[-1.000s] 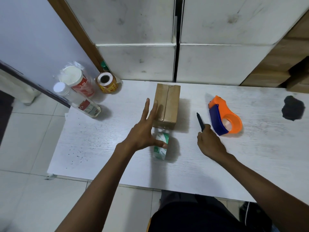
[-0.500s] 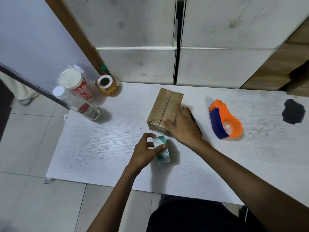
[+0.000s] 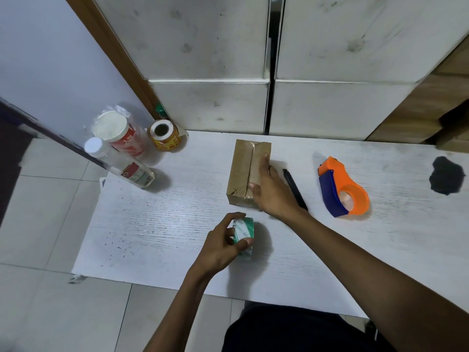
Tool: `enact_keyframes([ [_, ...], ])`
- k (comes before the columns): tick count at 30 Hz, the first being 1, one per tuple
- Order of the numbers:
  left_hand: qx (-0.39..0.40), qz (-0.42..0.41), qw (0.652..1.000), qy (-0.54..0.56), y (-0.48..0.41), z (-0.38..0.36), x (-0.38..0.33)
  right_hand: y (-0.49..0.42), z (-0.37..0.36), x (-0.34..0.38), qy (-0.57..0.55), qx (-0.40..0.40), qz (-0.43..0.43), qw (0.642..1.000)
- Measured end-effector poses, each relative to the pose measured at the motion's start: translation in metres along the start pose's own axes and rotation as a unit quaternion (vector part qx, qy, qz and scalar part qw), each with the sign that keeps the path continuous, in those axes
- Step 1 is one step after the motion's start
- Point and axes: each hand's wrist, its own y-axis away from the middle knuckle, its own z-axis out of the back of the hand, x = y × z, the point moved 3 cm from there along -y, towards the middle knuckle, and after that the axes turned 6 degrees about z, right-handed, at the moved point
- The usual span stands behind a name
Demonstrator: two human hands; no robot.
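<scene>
Brown parcel (image 3: 241, 174) flat on the bench (image 3: 157, 224), directly beneath the right hand (image 3: 272, 196): fingers (image 3: 264, 162) laid fairly straight along its taped top and right flank, thumb at the near edge, seemingly to steady it. Green-and-white packet (image 3: 245, 231) just nearer, pinched upright between curled fingers and thumb of the left hand (image 3: 220, 246), probably for lifting. Black pen (image 3: 295, 190) just right of the right fingers, orange tape dispenser (image 3: 342, 191) beyond.

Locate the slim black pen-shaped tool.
Head view, right of centre: the slim black pen-shaped tool lies on the white table between the brown cardboard box and the orange tape dispenser, beside the right hand.
</scene>
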Motion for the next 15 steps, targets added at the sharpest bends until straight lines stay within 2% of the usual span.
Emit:
enact_keyframes([
  [5,0.031,-0.012,0.999,-0.023,0.009,-0.015,0.003,-0.009,-0.001,-0.002,-0.129,-0.004,-0.045,0.991],
  [7,0.048,0.003,0.999,0.005,0.020,-0.025,0.010,-0.018,0.008,-0.002,-0.176,-0.018,-0.065,0.982],
  [11,0.018,0.012,0.997,0.067,0.026,-0.025,0.012,-0.031,0.017,-0.003,-0.093,-0.011,0.012,0.996],
  [15,0.020,0.029,0.996,0.082,0.019,-0.014,0.006,-0.035,0.016,-0.018,-0.071,-0.002,0.032,0.997],
])
